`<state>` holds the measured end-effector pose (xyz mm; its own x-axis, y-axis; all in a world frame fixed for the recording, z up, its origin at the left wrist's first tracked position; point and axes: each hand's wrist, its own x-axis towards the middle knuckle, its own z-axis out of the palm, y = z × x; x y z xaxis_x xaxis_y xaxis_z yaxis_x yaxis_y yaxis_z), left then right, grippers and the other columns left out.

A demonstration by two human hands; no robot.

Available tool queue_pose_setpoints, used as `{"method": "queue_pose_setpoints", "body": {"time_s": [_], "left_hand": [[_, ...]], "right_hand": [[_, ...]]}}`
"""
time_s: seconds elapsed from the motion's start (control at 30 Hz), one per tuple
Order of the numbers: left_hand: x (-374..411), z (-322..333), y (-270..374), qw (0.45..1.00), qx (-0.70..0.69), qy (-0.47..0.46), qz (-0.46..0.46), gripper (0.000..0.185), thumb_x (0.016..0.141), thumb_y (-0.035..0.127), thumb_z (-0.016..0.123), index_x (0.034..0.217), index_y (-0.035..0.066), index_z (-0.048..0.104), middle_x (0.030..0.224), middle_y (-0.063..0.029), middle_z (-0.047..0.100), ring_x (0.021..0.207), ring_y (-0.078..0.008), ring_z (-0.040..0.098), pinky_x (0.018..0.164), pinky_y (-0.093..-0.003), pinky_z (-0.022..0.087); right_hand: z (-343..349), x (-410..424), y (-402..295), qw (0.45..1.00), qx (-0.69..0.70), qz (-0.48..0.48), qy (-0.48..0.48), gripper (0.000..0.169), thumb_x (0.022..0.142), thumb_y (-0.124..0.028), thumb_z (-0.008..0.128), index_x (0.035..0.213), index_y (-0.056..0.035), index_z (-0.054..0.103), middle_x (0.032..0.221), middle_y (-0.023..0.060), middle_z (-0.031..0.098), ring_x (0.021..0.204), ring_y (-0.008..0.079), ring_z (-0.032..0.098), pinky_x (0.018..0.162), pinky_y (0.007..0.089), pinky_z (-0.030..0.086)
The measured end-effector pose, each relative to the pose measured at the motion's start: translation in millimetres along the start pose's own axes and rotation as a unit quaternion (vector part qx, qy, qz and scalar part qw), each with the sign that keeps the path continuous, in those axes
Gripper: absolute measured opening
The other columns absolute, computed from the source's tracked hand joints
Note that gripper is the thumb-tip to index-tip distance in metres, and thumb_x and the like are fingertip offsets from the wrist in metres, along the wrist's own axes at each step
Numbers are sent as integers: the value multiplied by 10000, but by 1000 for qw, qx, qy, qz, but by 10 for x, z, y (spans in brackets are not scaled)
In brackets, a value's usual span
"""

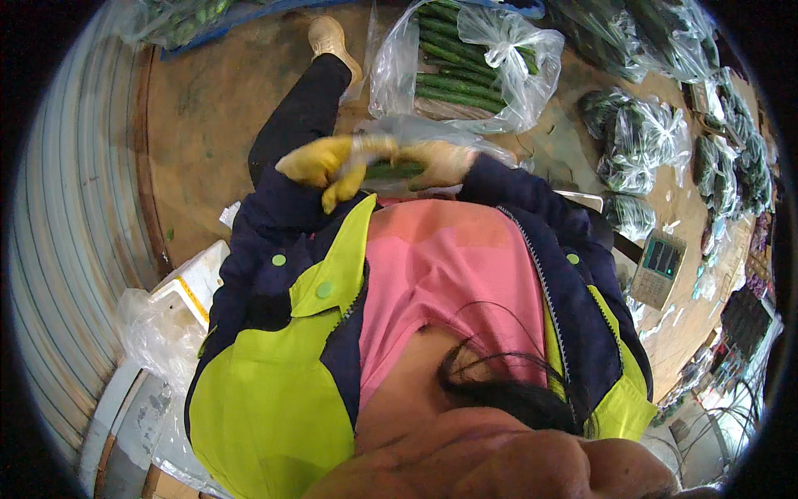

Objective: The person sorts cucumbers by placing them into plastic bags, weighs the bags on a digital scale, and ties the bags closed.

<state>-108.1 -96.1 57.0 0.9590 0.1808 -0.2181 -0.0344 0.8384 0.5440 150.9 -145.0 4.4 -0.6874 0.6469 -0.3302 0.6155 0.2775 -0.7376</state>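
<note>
In a yellow glove, my left hand (327, 163) is at waist height in front of me, with a blurred whitish strand of plastic across its fingers. Just to its right is my right hand (436, 163), in a paler, blurred covering, fingers towards the left one; its grip is unclear. Beneath and between both hands lies a clear plastic bag (414, 130) with green cucumbers (394, 170) showing through, partly hidden by the hands. Farther forward, a larger clear bag (393, 81) holds long cucumbers (458, 81) laid side by side, its knotted plastic gathered at the right.
More bagged cucumbers (648, 140) stand at right. A digital scale display (659, 269) is beside my right arm. A white foam box (193, 287) and loose plastic (153, 330) are at left, near a corrugated metal wall (68, 237). My shoe (327, 40) rests on the brown floor.
</note>
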Motion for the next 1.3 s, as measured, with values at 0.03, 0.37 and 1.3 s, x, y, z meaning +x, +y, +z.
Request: {"method": "queue_pose_setpoints", "body": {"time_s": [0.03,0.37,1.3], "left_hand": [[-35,-66,-21,994,75,-25,-81,1045,717,542,722,1416,-80,256,598,-96,558,401,-125,491,404,-224,402],[40,-488,121,975,-38,-124,-179,930,780,362,749,1445,-43,241,852,21,561,551,-40,470,466,-178,365],[330,-443,333,976,-153,-33,-152,899,795,271,756,1453,-39,229,1419,-95,411,1228,-116,425,1038,-279,319]], "right_hand": [[-458,-90,-191,987,111,33,-113,426,756,-212,720,1137,-56,611,1085,138,635,1051,265,579,935,373,439],[-148,751,2230,970,-108,212,44,259,834,-277,570,1028,-138,672,1001,109,676,891,332,627,791,383,501],[-34,1305,2336,937,-214,266,72,773,773,-337,677,1408,-86,315,1316,157,480,1217,347,465,964,483,402]]}}
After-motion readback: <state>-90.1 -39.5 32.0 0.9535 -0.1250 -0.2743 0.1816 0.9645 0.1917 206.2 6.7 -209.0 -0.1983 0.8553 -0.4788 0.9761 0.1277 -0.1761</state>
